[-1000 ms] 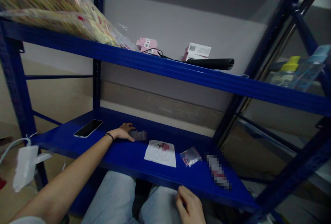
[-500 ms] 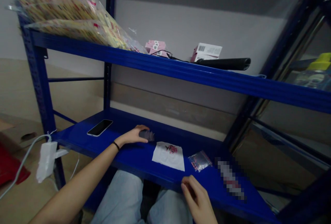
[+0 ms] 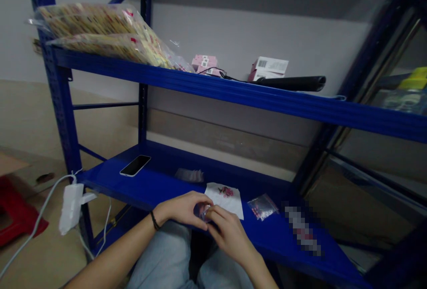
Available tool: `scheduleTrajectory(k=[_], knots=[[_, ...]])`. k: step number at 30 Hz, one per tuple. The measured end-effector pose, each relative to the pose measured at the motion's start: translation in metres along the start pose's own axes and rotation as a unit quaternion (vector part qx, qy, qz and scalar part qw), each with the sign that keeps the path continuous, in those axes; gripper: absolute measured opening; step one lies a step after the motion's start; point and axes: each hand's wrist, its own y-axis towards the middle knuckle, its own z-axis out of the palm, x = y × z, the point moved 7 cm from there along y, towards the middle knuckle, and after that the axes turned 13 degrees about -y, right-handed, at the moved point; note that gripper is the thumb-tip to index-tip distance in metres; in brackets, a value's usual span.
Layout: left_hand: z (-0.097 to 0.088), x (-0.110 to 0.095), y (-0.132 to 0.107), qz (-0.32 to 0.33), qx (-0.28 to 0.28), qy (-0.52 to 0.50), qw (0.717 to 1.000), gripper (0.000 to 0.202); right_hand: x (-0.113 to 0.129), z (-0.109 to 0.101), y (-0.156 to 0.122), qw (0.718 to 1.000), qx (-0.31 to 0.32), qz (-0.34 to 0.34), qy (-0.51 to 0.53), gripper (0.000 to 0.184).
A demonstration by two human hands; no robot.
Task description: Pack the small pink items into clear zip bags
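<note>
Fingers (image 3: 218, 217) of both hands pinch one small clear plastic bag (image 3: 201, 212), the left hand (image 3: 180, 209) and right hand (image 3: 230, 235) meeting over the blue steel shelf's (image 3: 160, 189) front edge. One white paper sheet (image 3: 230, 202) lies at two o'clock, a second plastic bag (image 3: 263, 206) at three, and one smartphone (image 3: 135, 165) at ten.

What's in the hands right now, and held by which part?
A small clear plastic bag, held between the left hand and right hand. The fingers cover most of it, so which part is gripped cannot be told.
</note>
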Motion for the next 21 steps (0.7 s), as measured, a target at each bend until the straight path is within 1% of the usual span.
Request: scheduleTrajectory(k=[2, 5, 8, 10, 12, 16, 18, 21], knots=[[0.008, 0.009, -0.004, -0.007, -0.004, 0.004, 1.0, 0.059, -0.003, 0.013, -0.004, 1.0, -0.003, -0.002, 0.0, 0.013], [0.019, 0.016, -0.009, -0.002, -0.008, -0.005, 1.0, 0.061, -0.007, 0.026, -0.011, 1.0, -0.012, -0.012, 0.009, 0.015], [0.024, 0.019, -0.012, -0.009, -0.025, -0.017, 0.999, 0.064, -0.012, 0.03, -0.018, 0.998, -0.037, -0.016, 0.04, 0.021], [0.025, 0.019, -0.014, -0.014, -0.041, -0.02, 0.999, 0.063, -0.016, 0.031, -0.022, 0.997, -0.048, -0.016, 0.057, 0.024], [0.026, 0.018, -0.014, -0.012, -0.052, -0.022, 0.998, 0.06, -0.018, 0.032, -0.024, 0.998, -0.029, -0.013, 0.059, 0.029], [0.027, 0.02, -0.015, -0.019, -0.052, -0.022, 0.998, 0.064, -0.014, 0.032, -0.025, 0.998, 0.053, 0.0, 0.022, 0.04], [0.027, 0.023, -0.016, -0.026, -0.053, -0.018, 0.998, 0.068, -0.01, 0.028, -0.025, 0.997, 0.08, -0.001, 0.001, 0.041], [0.027, 0.025, -0.017, -0.027, -0.056, -0.01, 0.998, 0.069, -0.007, 0.02, -0.025, 0.994, 0.109, -0.005, -0.02, 0.035]])
